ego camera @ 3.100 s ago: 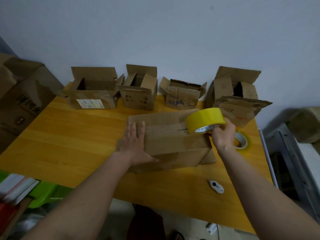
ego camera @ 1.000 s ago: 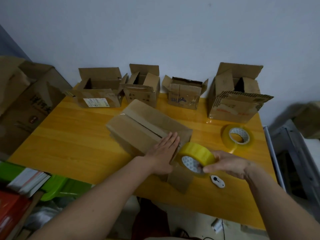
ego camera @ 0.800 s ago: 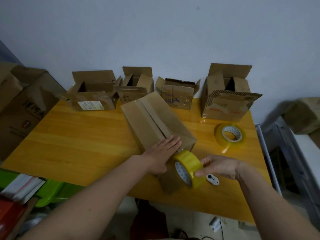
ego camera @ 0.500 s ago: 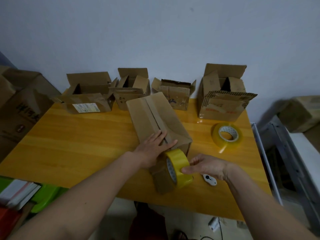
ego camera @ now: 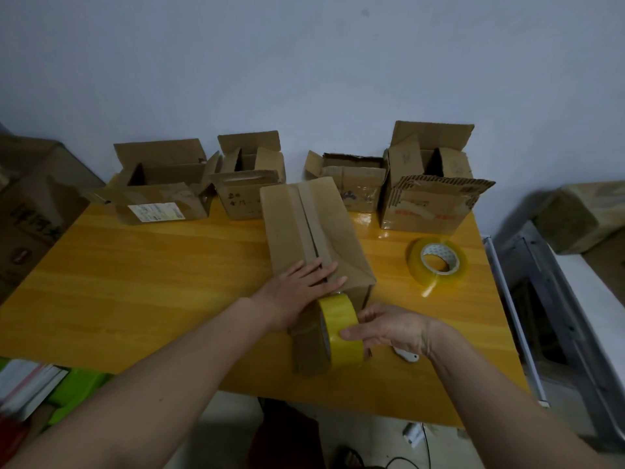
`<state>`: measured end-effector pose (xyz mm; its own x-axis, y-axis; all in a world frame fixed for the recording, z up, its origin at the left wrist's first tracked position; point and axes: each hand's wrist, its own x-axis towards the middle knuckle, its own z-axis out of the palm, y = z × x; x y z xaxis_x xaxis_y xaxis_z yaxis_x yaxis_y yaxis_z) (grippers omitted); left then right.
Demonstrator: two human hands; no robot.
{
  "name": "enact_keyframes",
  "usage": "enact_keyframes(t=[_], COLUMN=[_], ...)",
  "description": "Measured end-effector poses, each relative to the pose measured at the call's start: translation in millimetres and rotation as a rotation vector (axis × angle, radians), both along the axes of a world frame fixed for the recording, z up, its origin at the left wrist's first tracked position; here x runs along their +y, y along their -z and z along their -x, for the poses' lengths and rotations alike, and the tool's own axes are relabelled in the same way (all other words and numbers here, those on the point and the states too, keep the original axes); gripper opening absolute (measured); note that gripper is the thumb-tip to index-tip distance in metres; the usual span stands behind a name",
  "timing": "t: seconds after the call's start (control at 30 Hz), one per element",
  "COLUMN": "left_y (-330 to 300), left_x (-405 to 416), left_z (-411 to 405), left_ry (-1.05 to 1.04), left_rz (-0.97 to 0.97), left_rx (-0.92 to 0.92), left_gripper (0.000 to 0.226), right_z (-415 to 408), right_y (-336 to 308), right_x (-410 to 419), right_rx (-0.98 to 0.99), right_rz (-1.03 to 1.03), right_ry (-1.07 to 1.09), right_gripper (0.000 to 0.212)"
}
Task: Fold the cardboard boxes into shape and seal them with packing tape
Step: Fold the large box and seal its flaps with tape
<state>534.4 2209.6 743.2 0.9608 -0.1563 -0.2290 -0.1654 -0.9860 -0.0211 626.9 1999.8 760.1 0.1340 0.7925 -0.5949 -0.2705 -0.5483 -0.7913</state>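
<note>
The box (ego camera: pixel 313 231), now turned seam-toward-viewer at table (ego camera: pixel 135 282) centre, is pressed flat by the open left hand (ego camera: pixel 297 292). The tape roll (ego camera: pixel 340 330), gripped by the right hand (ego camera: pixel 385 328), has been lowered to the near end; seam taping is judged about to begin.

Matt brown cardboard box (ego camera: pixel 314 231), glossy yellow plastic tape roll (ego camera: pixel 341 328), glossy varnished wooden table (ego camera: pixel 152 282).

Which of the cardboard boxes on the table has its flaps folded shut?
The box in the middle, under the left hand. Its flaps meet in a seam, while the four boxes along the wall stand open with flaps up.
</note>
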Motion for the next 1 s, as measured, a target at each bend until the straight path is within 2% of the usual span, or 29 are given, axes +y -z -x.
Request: enact_keyframes(t=[0.07,0.13,0.23,0.57,0.67,0.87,0.9,1.0], left_y=[-2.3,-3.1,-3.6,2.6,3.2,1.7,1.1,0.1], left_x=[2.6,4.0,4.2,1.3,0.2,1.3,1.6,1.3], left_z=[-0.8,-1.6,-3.6,-0.8,0.0,-0.9,-0.8,-1.7], left_ry=[-0.046,-0.092,-0.105,-0.135,-0.161,-0.170,-0.179,-0.195], left_rz=[0.013,0.028,0.036,0.040,0.043,0.050,0.054,0.051], left_rx=[-0.025,-0.033,-0.038,-0.063,-0.067,-0.062,-0.061,-0.055], left_gripper=[0.107,0.100,0.095,0.097,0.088,0.085,0.084,0.083], right_z=[3.2,6.2,8.7,18.5,23.6,27.6,28.2,35.0], right_y=[-2.4,-3.8,-4.3,-2.1,4.6,14.1,14.6,23.5], right_x=[6.5,9.8,8.8,6.0,1.2,-0.5,0.6,-3.1], right_rx=[-0.028,-0.063,-0.103,-0.170,-0.206,-0.210,-0.201,-0.119], right_rz=[0.003,0.010,0.003,-0.023,0.034,0.097,0.121,0.198], right_ry=[0.037,0.069,0.088,0.095,0.121,0.177,0.175,0.211], right_gripper=[0.024,0.041,0.047,0.044,0.044,0.030,0.032,0.056])
